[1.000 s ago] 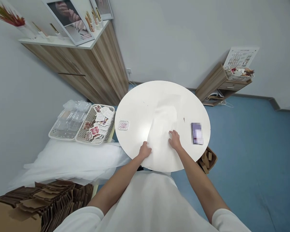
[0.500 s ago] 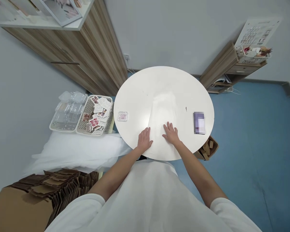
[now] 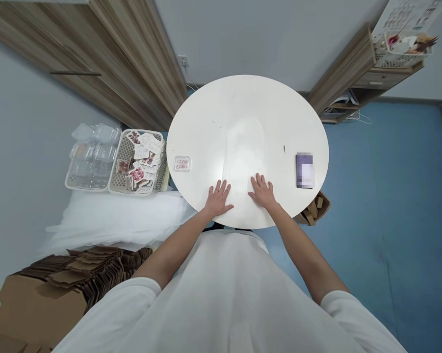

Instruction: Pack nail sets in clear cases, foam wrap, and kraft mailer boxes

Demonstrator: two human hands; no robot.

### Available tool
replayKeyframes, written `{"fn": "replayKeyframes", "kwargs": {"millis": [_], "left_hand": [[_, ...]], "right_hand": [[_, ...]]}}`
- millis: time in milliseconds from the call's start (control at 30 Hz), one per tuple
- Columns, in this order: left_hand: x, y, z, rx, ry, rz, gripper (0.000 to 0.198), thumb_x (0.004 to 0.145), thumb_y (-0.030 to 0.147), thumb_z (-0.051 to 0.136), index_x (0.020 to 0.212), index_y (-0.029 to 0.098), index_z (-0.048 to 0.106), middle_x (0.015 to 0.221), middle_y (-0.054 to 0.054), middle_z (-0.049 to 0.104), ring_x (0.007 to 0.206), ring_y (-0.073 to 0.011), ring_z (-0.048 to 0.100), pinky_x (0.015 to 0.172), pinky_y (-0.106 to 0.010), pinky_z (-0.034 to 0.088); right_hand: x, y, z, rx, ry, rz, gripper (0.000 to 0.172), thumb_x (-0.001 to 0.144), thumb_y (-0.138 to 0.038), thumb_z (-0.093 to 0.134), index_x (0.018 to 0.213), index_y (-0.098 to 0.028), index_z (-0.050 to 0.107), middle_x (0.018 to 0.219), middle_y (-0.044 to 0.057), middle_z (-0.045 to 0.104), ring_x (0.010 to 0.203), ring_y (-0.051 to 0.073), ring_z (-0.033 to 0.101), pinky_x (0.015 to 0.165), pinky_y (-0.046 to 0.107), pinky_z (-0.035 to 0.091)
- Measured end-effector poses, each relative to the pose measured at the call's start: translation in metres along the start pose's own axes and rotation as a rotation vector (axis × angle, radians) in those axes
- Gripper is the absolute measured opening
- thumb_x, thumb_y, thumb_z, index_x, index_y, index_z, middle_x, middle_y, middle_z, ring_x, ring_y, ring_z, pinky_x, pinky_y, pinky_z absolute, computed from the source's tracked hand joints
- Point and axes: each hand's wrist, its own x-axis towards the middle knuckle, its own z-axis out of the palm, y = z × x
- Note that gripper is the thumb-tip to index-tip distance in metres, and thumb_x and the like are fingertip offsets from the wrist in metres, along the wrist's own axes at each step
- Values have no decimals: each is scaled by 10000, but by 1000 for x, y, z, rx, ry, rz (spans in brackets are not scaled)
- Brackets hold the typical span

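view from the head camera, looking down over a white-clad torso and two bare forearms. nearest, at lower left, a stack of flattened brown cardboard (image 3: pixel 81 274) lies beside the person, with a white cloth-covered surface (image 3: pixel 125 215) just beyond it. the left hand (image 3: pixel 218 198) and the right hand (image 3: pixel 262 191) rest palm down, fingers spread and flat, gripping nothing; they lie near each other but apart, both on the near part of a white sheet (image 3: pixel 243 152) that is spread on the round white table (image 3: pixel 206 113). the sheet runs from the table's near edge, under both hands, toward the table's middle; its outline is faint against the tabletop and its far end cannot be told exactly. on the table to the left of the left hand, well apart from it, lies a small clear packet with pink contents (image 3: pixel 182 163). to the right of the right hand, near the table's right rim, lies a blurred purple card or box (image 3: pixel 304 169). below that rim, on the blue floor (image 3: pixel 390 196), stands a small open carton of brown pieces (image 3: pixel 314 210). left of the table, on the cloth-covered surface, a pale basket of printed cards (image 3: pixel 138 162) stands touching a tray of clear plastic items (image 3: pixel 88 159). farther off, a wooden cabinet (image 3: pixel 114 63) stands against the wall at left and a low wooden shelf unit (image 3: pixel 353 73) at right, bearing a white basket (image 3: pixel 401 49).
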Motion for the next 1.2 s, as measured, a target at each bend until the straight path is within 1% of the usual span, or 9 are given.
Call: {"fn": "replayKeyframes", "kwargs": {"millis": [133,300,433,567,633,733,833,967,1200], "left_hand": [[-2,-1,1,-14,-5,-9,857,707,536,507,1388,162,145,1463,-125,72,1328,-324,-38,1025,-528,52],[-13,-4,-2,-57,32,2,835,727,530,489,1390,179,122,1463,-121,70,1332,-313,-25,1025,-517,86],[-27,-26,-9,-142,118,-100,800,753,514,474,1388,181,118,1460,-136,76,1333,-312,13,1019,-518,119],[-42,-73,-22,-287,276,-287,758,778,492,456,1379,155,139,1457,-160,51,1332,-310,52,1014,-511,177],[-46,-100,-30,-386,362,-336,743,781,476,464,1374,153,154,1458,-148,68,1333,-290,81,1027,-478,202],[-44,-136,-42,-567,462,-423,732,770,430,499,1368,152,181,1449,-127,141,1328,-260,138,1057,-418,209],[-32,-162,-49,-780,479,-525,682,775,329,489,1364,145,200,1426,-117,228,1306,-243,222,1047,-379,261],[-16,-184,-48,-1017,433,-559,647,761,177,396,1372,154,185,1406,-95,289,1267,-217,319,991,-350,353],[-11,-190,-47,-1062,353,-502,657,707,138,388,1348,170,248,1391,-58,325,1257,-194,338,1002,-325,348]], "right_hand": [[-6,-3,-2,47,56,5,579,851,-407,332,1371,-208,172,1463,106,109,1333,281,98,994,535,149],[-24,-18,-2,195,226,-1,516,866,-353,308,1350,-194,226,1438,110,213,1321,235,182,1003,486,192],[-21,-46,-2,389,274,-19,461,847,-302,344,1297,-200,330,1378,100,345,1292,221,266,1006,468,236],[4,-88,-9,726,126,-22,422,819,-288,401,1238,-232,417,1283,72,468,1158,198,455,944,403,376],[21,-111,-13,881,30,25,410,802,-282,436,1210,-248,450,1260,56,491,1110,189,498,922,385,409],[45,-143,-17,1058,-85,80,431,779,-261,470,1210,-250,458,1291,47,467,1145,188,473,946,383,397],[68,-171,-16,1129,-164,77,502,762,-194,446,1260,-243,409,1354,36,395,1222,179,394,997,383,348],[91,-200,-9,1101,-217,28,623,722,-113,398,1331,-209,307,1417,23,280,1285,161,293,1046,365,287],[113,-227,1,1116,-214,-62,694,719,-82,373,1375,-210,187,1424,5,261,1299,142,256,1061,377,257]]}}
